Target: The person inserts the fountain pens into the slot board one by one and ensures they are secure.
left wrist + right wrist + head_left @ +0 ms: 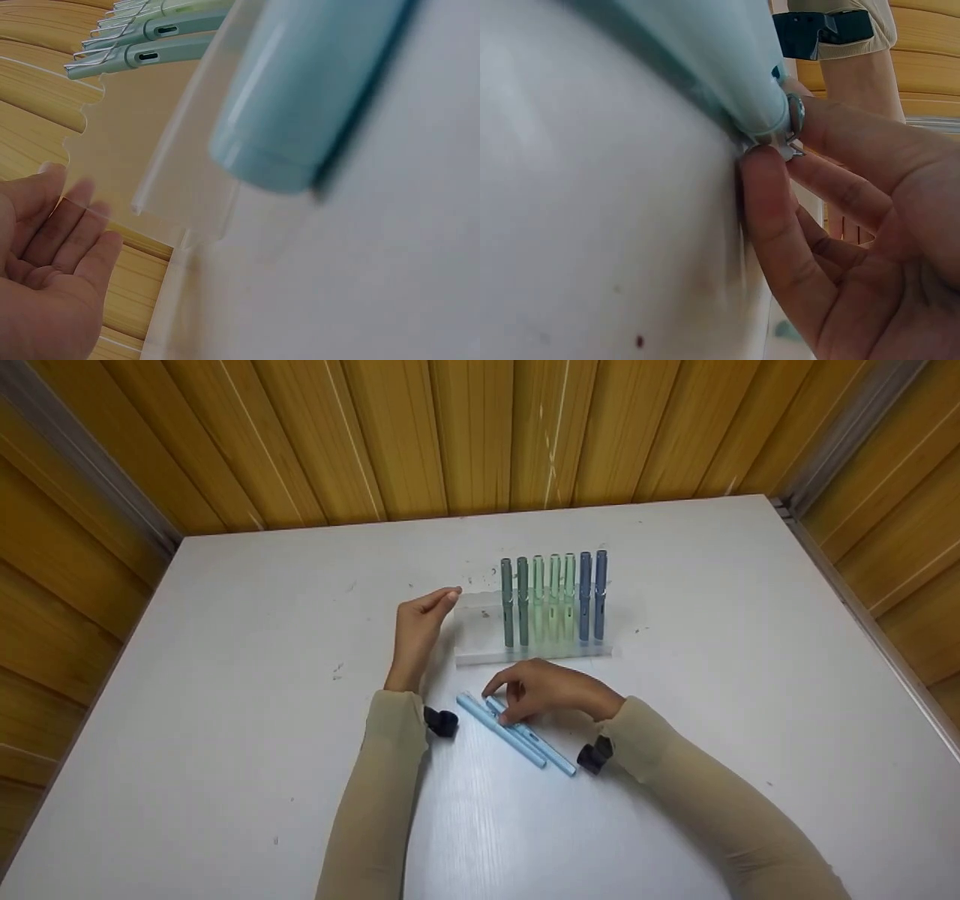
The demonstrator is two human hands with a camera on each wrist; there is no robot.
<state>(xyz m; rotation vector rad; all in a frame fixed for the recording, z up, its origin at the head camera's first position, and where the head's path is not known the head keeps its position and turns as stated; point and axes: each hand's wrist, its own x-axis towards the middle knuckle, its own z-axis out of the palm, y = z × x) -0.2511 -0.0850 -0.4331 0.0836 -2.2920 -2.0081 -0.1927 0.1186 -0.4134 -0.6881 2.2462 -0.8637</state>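
Observation:
A clear pen stand (pixel 478 639) holds several upright pens in its right part: dark green, pale green (pixel 554 585) and dark blue (pixel 585 592). My left hand (pixel 418 637) pinches the stand's left edge, with fingers (pixel 75 225) partly seen through the clear panel. In front of the stand, two light blue pens lie slanted on the table. My right hand (pixel 559 688) pinches the right-hand pen (pixel 553 754) near its clip, thumb and fingers around it in the right wrist view. The other light blue pen (pixel 499 727) lies just left of it, untouched.
The white table (pixel 247 750) has small dark marks scattered on it. Yellow wood-look panels (pixel 465 435) rise behind and at both sides. A black wrist camera (pixel 442 723) is strapped over each beige sleeve.

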